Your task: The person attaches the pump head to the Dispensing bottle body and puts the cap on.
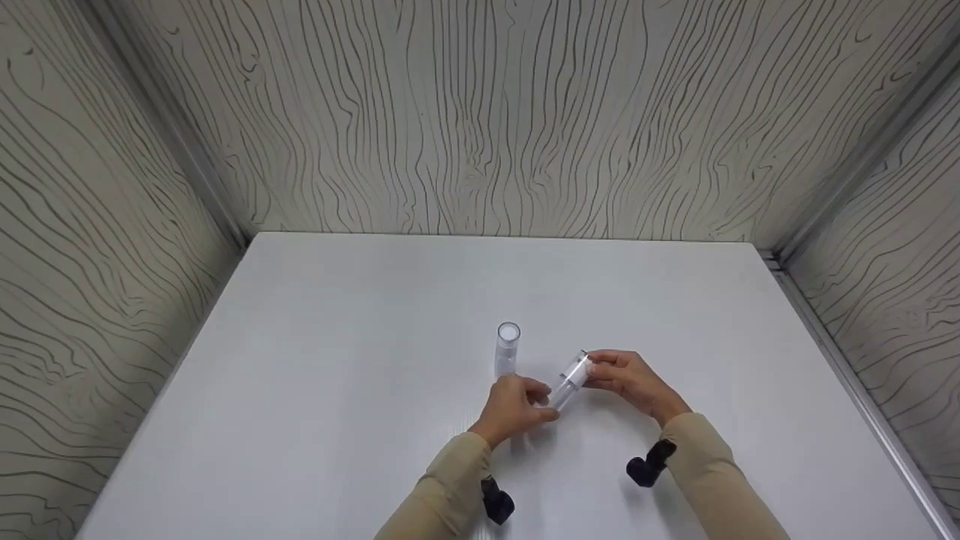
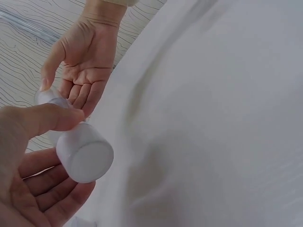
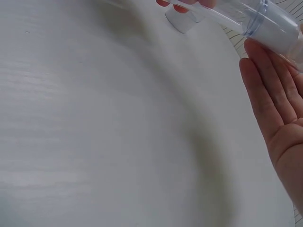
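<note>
A small clear bottle [image 1: 573, 381] with a white upper part under a clear cap is held slantwise above the table. My left hand [image 1: 514, 407] grips its lower end between thumb and fingers. At the upper end, my right hand [image 1: 631, 379] pinches the cap from the right. In the left wrist view, the round base of the bottle [image 2: 91, 161] faces the camera. A clear ring around the bottle [image 3: 281, 30] shows in the right wrist view. Just behind my left hand, a second clear bottle [image 1: 508, 349] stands upright, its lower part hidden by that hand.
The white table [image 1: 315, 360] has a glossy top. Panels with a wood-grain pattern [image 1: 480, 120] enclose it at the back and both sides. Each forearm wears a black wrist camera, the left one [image 1: 497, 502] and the right one [image 1: 649, 465].
</note>
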`<move>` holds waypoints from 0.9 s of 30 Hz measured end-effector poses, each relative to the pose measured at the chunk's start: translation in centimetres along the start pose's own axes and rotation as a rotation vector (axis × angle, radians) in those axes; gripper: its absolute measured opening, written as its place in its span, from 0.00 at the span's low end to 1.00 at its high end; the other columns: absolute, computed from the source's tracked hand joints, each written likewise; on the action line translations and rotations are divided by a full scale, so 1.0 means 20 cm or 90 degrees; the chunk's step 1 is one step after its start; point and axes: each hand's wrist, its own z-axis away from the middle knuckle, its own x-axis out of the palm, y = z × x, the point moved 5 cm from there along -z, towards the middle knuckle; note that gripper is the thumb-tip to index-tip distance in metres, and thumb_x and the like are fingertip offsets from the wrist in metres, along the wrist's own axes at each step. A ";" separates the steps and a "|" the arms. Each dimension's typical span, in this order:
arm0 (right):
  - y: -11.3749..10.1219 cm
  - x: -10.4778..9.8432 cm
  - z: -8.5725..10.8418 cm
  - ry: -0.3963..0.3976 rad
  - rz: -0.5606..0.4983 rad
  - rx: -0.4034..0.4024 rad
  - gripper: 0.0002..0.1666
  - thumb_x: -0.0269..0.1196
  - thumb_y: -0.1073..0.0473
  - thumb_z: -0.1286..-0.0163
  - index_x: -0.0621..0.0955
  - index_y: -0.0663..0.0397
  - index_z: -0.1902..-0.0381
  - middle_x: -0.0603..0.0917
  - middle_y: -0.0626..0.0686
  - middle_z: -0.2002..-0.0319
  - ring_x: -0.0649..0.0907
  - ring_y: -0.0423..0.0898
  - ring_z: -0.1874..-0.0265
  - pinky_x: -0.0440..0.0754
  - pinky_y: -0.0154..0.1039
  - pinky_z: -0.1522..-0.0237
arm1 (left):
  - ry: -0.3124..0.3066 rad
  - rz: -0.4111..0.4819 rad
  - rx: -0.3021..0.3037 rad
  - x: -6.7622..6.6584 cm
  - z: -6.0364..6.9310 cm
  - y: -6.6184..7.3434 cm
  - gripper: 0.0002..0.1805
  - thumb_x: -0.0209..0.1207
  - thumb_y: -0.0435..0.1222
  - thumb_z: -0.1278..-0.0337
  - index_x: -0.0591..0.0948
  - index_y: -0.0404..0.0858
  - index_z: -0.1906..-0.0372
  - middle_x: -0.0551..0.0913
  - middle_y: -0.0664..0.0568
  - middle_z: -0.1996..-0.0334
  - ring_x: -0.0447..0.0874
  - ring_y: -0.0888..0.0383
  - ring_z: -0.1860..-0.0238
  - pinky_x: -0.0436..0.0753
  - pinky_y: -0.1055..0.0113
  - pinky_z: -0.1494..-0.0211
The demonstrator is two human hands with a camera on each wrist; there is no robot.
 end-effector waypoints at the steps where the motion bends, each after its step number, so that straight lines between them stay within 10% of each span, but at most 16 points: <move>1: 0.00 0.00 0.00 -0.001 -0.001 -0.001 0.13 0.56 0.65 0.30 0.83 0.44 0.55 0.86 0.39 0.57 0.87 0.37 0.55 0.84 0.32 0.50 | -0.001 -0.001 -0.002 0.00 0.00 0.00 0.17 0.72 0.36 0.59 0.87 0.32 0.59 0.89 0.48 0.68 0.78 0.67 0.70 0.79 0.75 0.64; 12: 0.01 -0.03 0.04 0.003 -0.093 0.000 0.17 0.49 0.65 0.25 0.83 0.44 0.57 0.87 0.41 0.57 0.87 0.38 0.55 0.84 0.32 0.48 | -0.045 0.086 -0.008 0.05 -0.02 0.01 0.20 0.72 0.34 0.58 0.85 0.30 0.56 0.89 0.44 0.63 0.84 0.65 0.67 0.81 0.77 0.61; 27: 0.08 -0.12 0.05 0.152 -0.222 0.021 0.19 0.45 0.53 0.21 0.83 0.50 0.59 0.89 0.44 0.62 0.88 0.39 0.58 0.84 0.32 0.49 | 0.020 0.128 -0.002 0.11 -0.07 0.01 0.18 0.70 0.32 0.54 0.82 0.30 0.55 0.87 0.43 0.59 0.85 0.58 0.59 0.84 0.70 0.52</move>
